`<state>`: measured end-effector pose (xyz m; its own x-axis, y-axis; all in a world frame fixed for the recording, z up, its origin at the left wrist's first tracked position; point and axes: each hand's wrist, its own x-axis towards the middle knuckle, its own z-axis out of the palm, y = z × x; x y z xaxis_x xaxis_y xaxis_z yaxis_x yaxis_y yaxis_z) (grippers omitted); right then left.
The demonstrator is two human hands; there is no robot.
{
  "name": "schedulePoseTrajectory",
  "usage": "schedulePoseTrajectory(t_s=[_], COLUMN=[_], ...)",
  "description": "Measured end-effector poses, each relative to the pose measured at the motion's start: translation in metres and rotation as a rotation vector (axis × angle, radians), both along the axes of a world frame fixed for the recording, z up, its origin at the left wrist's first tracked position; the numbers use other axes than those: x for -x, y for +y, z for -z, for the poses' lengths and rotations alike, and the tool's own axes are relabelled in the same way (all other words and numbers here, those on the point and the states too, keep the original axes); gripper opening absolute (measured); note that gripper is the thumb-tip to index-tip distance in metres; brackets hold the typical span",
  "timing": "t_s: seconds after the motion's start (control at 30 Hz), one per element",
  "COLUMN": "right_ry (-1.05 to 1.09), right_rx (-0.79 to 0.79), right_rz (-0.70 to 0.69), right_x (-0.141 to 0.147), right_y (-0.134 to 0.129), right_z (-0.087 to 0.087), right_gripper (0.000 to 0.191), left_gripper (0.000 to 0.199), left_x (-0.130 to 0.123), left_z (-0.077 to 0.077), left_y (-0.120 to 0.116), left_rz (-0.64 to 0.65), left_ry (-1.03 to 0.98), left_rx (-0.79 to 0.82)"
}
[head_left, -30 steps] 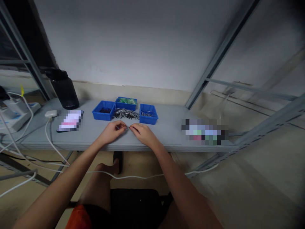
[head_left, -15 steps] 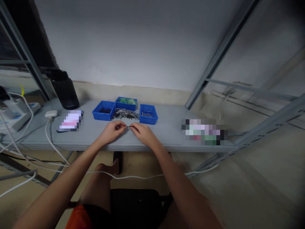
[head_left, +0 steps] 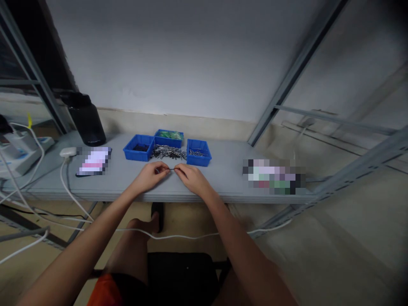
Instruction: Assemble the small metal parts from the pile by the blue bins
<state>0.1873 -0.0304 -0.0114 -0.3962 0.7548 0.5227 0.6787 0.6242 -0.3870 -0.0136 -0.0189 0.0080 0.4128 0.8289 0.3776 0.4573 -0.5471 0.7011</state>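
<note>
My left hand [head_left: 152, 176] and my right hand [head_left: 190, 177] face each other above the front of the grey shelf [head_left: 124, 185]. Between their fingertips runs a thin dark rod-like piece [head_left: 171, 169], pinched at both ends; its exact kind is too small to make out. Just beyond the hands lies a pile of slim silvery metal pieces with dark ends [head_left: 168, 151]. A blue bin [head_left: 137, 156] with small dark parts stands left of the pile. Another blue bin [head_left: 199, 160] to its right holds thin metal pieces. Behind it, a third blue bin [head_left: 168, 143] contains green-tinted packets.
A black bottle [head_left: 87, 123] stands at the back left, near a blurred-out phone [head_left: 94, 162] and a white charger [head_left: 68, 152]. A power strip [head_left: 25, 159] with white cables sits at the far left. A pixelated object [head_left: 272, 176] lies on the right. Metal uprights [head_left: 287, 85] frame the shelf.
</note>
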Motion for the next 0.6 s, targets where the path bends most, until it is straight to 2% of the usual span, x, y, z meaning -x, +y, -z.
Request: schedulePoseTrajectory(t_s=[0.6], right_ry=[-0.049], right_rx=[-0.002], right_rz=[-0.079], right_x=[-0.0009], right_y=[0.0032], right_z=[0.0035], right_gripper=[0.018], left_gripper=[0.017], left_x=[-0.0004], left_z=[-0.0046], left_y=[-0.0053], left_rz=[0.052], left_ry=[0.019], left_rx=[-0.07])
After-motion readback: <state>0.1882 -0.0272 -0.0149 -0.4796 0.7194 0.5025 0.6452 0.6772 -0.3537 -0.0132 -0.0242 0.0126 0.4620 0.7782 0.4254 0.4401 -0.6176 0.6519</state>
